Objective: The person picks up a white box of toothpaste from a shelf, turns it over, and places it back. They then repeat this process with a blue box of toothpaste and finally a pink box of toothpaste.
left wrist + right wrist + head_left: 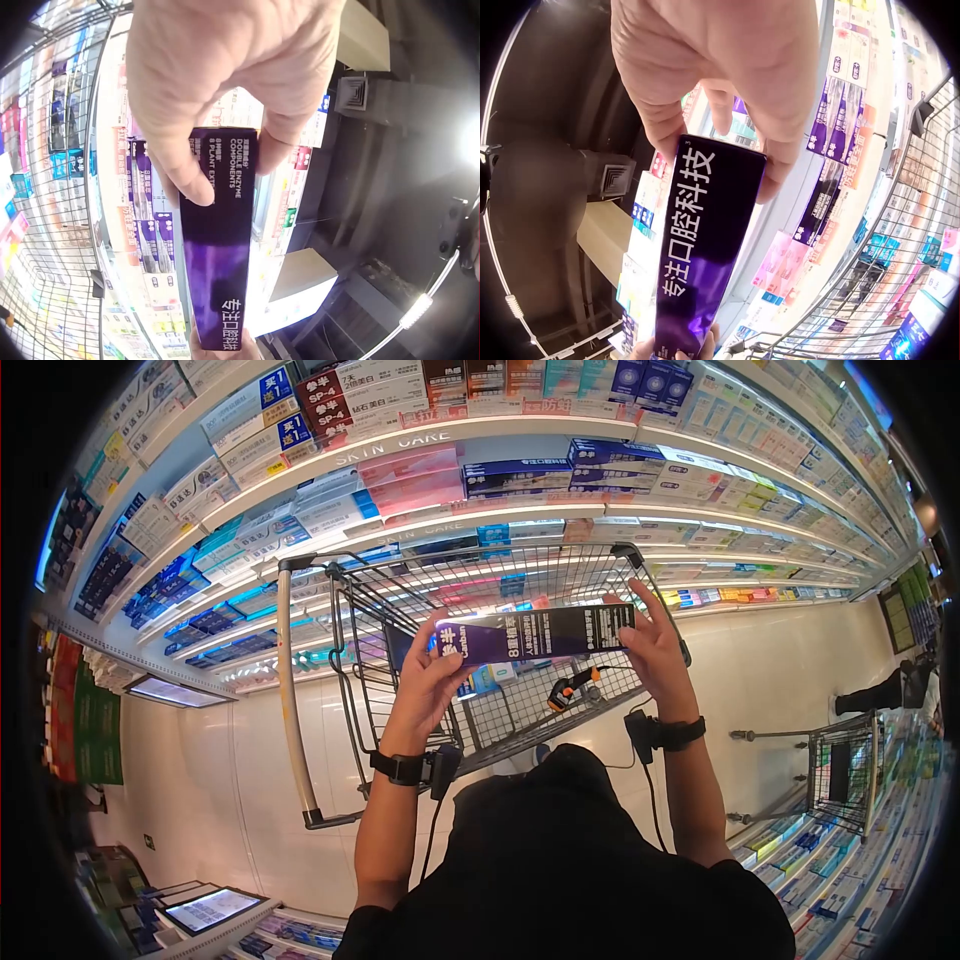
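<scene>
A long dark purple box (pixel 540 634) with white lettering is held level by its two ends above the shopping cart. My left hand (pixel 425 685) grips its left end, and in the left wrist view that hand (pixel 232 67) has fingers and thumb on opposite sides of the box (pixel 217 255). At the other end, my right hand (pixel 660 655) pinches the box; the right wrist view shows this hand (pixel 727 67) with its fingertips along the edges of the box (pixel 705 225).
The wire cart (pixel 470 745) holds several packages and an orange and black item (pixel 574 689). Shelves of boxed goods (pixel 415 478) stand beyond it. A second cart (pixel 845 770) and a person in dark clothing (pixel 880 690) are at the right. A screen (pixel 212 908) lies lower left.
</scene>
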`<state>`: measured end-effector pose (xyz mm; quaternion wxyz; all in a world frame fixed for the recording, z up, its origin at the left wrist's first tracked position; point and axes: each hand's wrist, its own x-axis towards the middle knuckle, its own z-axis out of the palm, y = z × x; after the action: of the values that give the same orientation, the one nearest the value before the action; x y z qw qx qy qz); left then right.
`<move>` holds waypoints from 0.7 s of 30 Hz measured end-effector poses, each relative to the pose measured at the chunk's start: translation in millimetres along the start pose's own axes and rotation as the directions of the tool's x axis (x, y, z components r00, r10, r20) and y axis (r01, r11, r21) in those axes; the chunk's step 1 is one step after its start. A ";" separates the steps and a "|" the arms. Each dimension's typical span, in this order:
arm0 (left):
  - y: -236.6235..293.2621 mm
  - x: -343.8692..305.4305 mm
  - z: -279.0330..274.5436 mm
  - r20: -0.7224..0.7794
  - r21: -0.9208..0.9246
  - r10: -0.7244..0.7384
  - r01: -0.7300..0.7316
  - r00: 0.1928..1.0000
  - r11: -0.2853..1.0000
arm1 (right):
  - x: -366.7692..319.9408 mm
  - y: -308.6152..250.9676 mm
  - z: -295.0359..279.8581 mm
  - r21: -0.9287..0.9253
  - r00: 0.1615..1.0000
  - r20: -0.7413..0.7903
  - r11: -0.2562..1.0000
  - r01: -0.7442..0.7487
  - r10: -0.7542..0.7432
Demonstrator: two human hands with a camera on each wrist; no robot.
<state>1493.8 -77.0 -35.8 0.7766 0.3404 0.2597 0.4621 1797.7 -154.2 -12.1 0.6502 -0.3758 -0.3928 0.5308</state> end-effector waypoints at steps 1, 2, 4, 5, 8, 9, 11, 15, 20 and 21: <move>1.5 -0.4 0.6 0.005 0.000 0.011 -0.011 1.000 1.000 | 1.2 0.1 4.2 -0.003 0.999 -0.031 1.000 0.005 -0.005; 3.7 -0.8 2.1 0.010 -0.001 0.022 -0.022 1.000 1.000 | 2.2 0.4 1.0 -0.090 0.998 -0.037 0.994 -0.057 0.054; 5.3 -0.7 3.4 0.025 -0.003 0.062 -0.062 0.998 0.998 | 2.8 -0.2 -7.4 -0.199 0.989 -0.028 0.969 -0.150 0.147; 5.3 -0.7 3.8 0.034 -0.003 0.091 -0.091 0.995 0.996 | 2.7 -0.8 -7.7 -0.222 0.983 -0.009 0.958 -0.181 0.183; 5.8 1.9 -3.2 0.111 0.027 0.159 -0.163 0.981 0.986 | 3.9 5.6 -10.4 -0.228 0.971 0.053 0.950 -0.214 0.232; 5.2 1.9 -5.3 0.128 0.056 0.189 -0.197 0.974 0.979 | 6.4 7.3 -13.1 -0.261 0.980 0.082 0.953 -0.155 0.182; 7.1 -0.1 -5.0 0.136 0.088 0.206 -0.219 0.969 0.972 | 10.8 10.3 -17.5 -0.314 0.987 0.140 0.949 -0.034 0.082; 12.2 2.3 3.2 0.123 0.000 0.131 -0.132 0.984 0.991 | 12.1 -5.4 -3.6 -0.428 0.980 0.180 0.890 0.161 -0.090; 18.2 -6.3 12.0 0.282 -0.242 0.053 0.017 0.958 0.970 | 5.7 -31.2 9.6 -0.641 0.879 0.379 0.602 0.475 -0.290; 20.0 -8.2 15.4 0.225 -0.244 0.015 0.041 0.974 0.969 | 5.1 -39.0 11.0 -0.676 0.841 0.439 0.500 0.541 -0.316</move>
<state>1490.4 -81.9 -10.0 0.8404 0.2897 0.1127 0.4440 1803.7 -154.5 28.2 0.4758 -0.4359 -0.7447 0.1704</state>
